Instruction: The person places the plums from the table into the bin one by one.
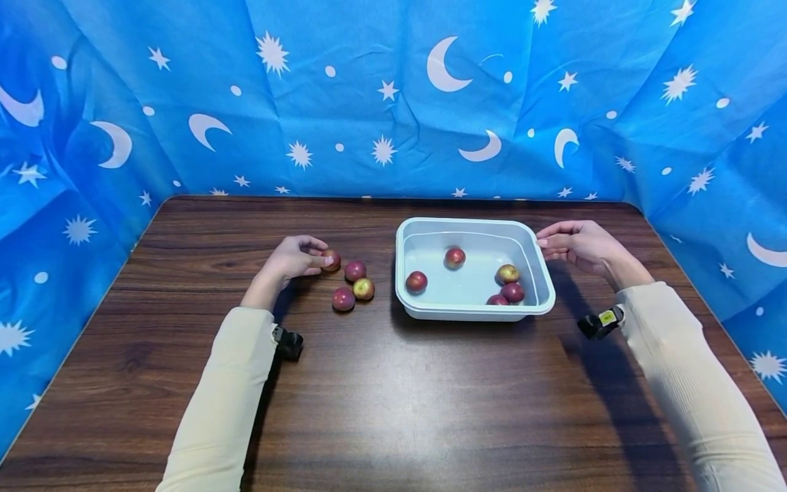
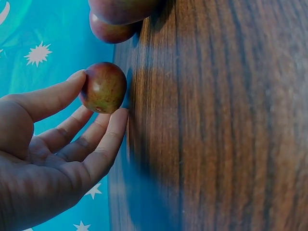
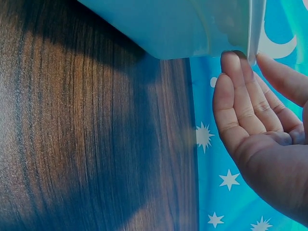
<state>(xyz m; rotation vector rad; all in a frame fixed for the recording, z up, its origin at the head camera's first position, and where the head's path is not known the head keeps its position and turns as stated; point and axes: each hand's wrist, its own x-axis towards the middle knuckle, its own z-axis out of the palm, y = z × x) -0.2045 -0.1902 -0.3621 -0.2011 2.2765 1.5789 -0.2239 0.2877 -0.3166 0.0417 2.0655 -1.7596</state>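
Note:
My left hand point(image 1: 294, 258) holds a red-and-yellowish plum point(image 2: 103, 88) between the thumb and the fingertips, left of the other loose plums. Three more lie close together on the table: a dark red plum point(image 1: 355, 271), a yellowish plum point(image 1: 363, 289) and a purplish plum point(image 1: 343, 299). To their right stands a white plastic tub point(image 1: 467, 309) with several plums in it, among them a red plum point(image 1: 455, 257) near its middle. My right hand point(image 1: 583, 247) pinches the tub's right rim point(image 3: 254, 36), thumb outside and fingertips beneath the lip.
The brown wood-grain table point(image 1: 393, 403) reaches back to a blue cloth point(image 1: 369, 102) with white moons and stars, which also hangs at both sides. A black wrist camera point(image 1: 287, 343) is strapped to the left wrist, and another black camera point(image 1: 599, 324) to the right.

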